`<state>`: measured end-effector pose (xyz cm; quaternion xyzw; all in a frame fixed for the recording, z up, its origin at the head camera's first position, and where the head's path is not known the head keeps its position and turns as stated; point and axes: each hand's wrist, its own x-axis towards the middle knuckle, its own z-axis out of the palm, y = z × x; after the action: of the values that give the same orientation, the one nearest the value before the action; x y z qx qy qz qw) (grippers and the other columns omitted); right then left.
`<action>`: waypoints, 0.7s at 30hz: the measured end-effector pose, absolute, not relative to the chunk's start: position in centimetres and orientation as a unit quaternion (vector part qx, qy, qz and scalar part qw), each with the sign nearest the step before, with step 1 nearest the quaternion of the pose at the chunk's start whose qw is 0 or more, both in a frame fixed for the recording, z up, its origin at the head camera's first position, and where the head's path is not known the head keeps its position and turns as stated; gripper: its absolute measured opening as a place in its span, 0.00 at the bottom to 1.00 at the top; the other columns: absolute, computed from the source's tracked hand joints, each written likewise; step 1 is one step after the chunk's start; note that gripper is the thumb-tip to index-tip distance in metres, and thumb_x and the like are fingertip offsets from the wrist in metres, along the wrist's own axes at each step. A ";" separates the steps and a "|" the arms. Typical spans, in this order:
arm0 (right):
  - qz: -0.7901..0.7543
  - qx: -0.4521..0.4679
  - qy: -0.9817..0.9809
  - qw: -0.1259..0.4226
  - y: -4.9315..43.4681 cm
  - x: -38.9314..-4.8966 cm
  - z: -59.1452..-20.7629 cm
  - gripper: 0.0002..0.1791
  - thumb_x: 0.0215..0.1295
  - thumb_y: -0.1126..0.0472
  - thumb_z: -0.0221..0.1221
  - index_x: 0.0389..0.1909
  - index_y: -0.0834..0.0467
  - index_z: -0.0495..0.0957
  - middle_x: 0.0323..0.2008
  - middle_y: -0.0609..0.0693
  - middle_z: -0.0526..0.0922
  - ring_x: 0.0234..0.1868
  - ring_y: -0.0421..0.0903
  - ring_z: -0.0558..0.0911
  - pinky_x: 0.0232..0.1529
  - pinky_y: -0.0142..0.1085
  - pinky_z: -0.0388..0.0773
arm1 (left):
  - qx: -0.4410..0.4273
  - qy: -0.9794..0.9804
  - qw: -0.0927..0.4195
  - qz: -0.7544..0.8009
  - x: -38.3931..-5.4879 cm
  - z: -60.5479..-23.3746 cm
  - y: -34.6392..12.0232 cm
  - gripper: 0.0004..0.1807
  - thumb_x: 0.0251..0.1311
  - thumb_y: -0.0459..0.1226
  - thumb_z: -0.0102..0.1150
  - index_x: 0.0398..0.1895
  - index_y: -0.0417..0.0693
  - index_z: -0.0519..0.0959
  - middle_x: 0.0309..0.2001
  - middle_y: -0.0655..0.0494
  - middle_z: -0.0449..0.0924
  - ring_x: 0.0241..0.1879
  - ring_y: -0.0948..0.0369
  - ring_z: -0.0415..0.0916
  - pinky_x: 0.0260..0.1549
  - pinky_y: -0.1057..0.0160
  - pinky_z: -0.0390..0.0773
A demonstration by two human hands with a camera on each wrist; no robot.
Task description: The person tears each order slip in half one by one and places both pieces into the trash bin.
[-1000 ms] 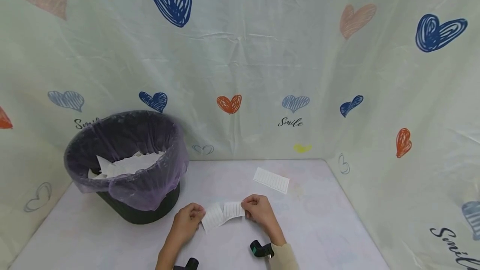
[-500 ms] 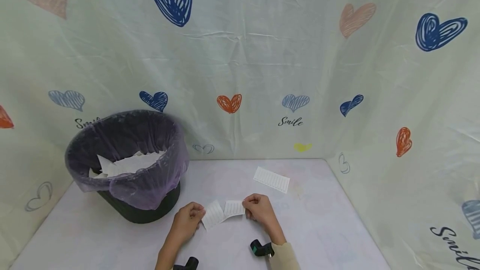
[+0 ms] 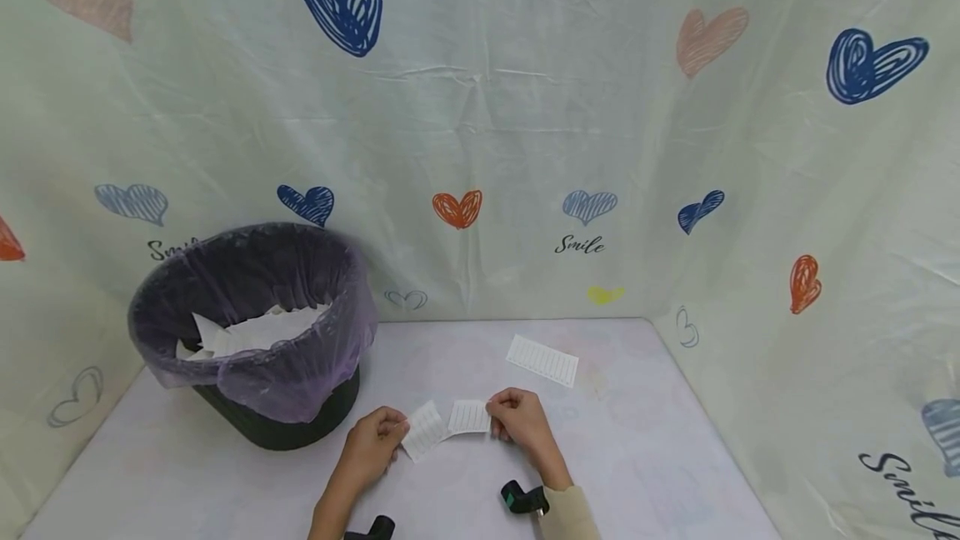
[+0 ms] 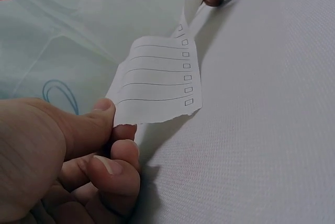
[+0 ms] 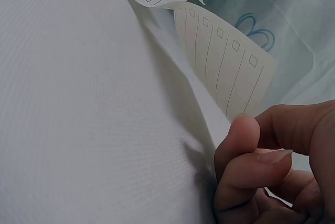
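Note:
A lined sheet of paper (image 3: pixel 424 430) with small checkboxes is stretched between both hands, partly torn from its far edge, with its two halves joined near the front. My left hand (image 3: pixel 372 442) pinches one half by its outer edge between thumb and fingers. The other half (image 3: pixel 469 417) is pinched at its outer end by my right hand (image 3: pixel 522 427). In the left wrist view the paper (image 4: pixel 157 77) bends and twists toward the right hand, and its near edge is ragged. Seen from the right wrist, the right half (image 5: pixel 222 56) stands tilted above the white tabletop (image 5: pixel 78 103).
A dark bin (image 3: pixel 281 432) with a purple liner bag (image 3: pixel 292 386) stands at the left, holding white paper pieces (image 3: pixel 273 327). Another lined paper slip (image 3: pixel 543 360) lies flat toward the back. Behind the table (image 3: pixel 637 440) hangs a heart-patterned curtain (image 3: pixel 517 123).
The right half of the sheet has tilted and flattened slightly, and the gap between the halves looks a little wider. Both hands stay nearly in place.

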<state>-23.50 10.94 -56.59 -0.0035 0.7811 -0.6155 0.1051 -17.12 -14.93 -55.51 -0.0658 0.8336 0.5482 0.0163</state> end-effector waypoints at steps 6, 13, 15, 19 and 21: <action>-0.618 0.000 0.779 0.109 11.1 -23.6 -56.4 0.08 0.67 0.64 0.62 0.39 0.66 0.81 0.17 0.46 0.77 0.16 0.38 0.73 0.18 0.27 0.68 | -0.064 0.833 0.019 0.549 -17.2 -55.4 -15.0 0.06 0.70 0.32 0.61 0.45 0.38 0.80 0.25 0.57 0.80 0.20 0.61 0.72 0.15 0.66 0.73; -0.621 0.015 0.776 0.109 11.5 -23.7 -56.4 0.08 0.67 0.65 0.61 0.41 0.67 0.80 0.16 0.46 0.76 0.16 0.38 0.71 0.17 0.27 0.66 | -0.062 0.833 0.018 0.549 -17.3 -55.4 -15.0 0.05 0.69 0.31 0.61 0.44 0.38 0.80 0.26 0.57 0.81 0.20 0.60 0.73 0.15 0.65 0.73; -0.621 0.020 0.776 0.108 11.5 -23.6 -56.4 0.08 0.67 0.65 0.60 0.41 0.67 0.80 0.16 0.46 0.76 0.15 0.38 0.71 0.17 0.27 0.66 | -0.062 0.834 0.020 0.548 -17.3 -55.5 -15.1 0.05 0.69 0.31 0.61 0.44 0.38 0.80 0.25 0.57 0.80 0.20 0.60 0.73 0.15 0.65 0.73; -0.622 0.031 0.776 0.100 11.3 -23.5 -56.5 0.08 0.68 0.64 0.59 0.41 0.67 0.79 0.17 0.46 0.76 0.15 0.38 0.72 0.17 0.27 0.67 | -0.062 0.838 0.024 0.542 -17.3 -55.6 -15.1 0.06 0.70 0.31 0.60 0.45 0.38 0.80 0.23 0.57 0.78 0.19 0.61 0.72 0.15 0.66 0.72; -0.619 0.034 0.779 0.095 11.3 -23.5 -56.6 0.09 0.69 0.64 0.58 0.42 0.67 0.79 0.17 0.45 0.75 0.15 0.38 0.72 0.17 0.27 0.67 | -0.063 0.839 0.025 0.540 -17.3 -55.7 -15.1 0.06 0.71 0.31 0.59 0.46 0.37 0.80 0.23 0.57 0.77 0.19 0.61 0.71 0.15 0.66 0.71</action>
<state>-23.51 11.26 -56.59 0.0342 0.7790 -0.6188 0.0950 -17.33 -15.12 -55.66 -0.0634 0.8391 0.5398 0.0247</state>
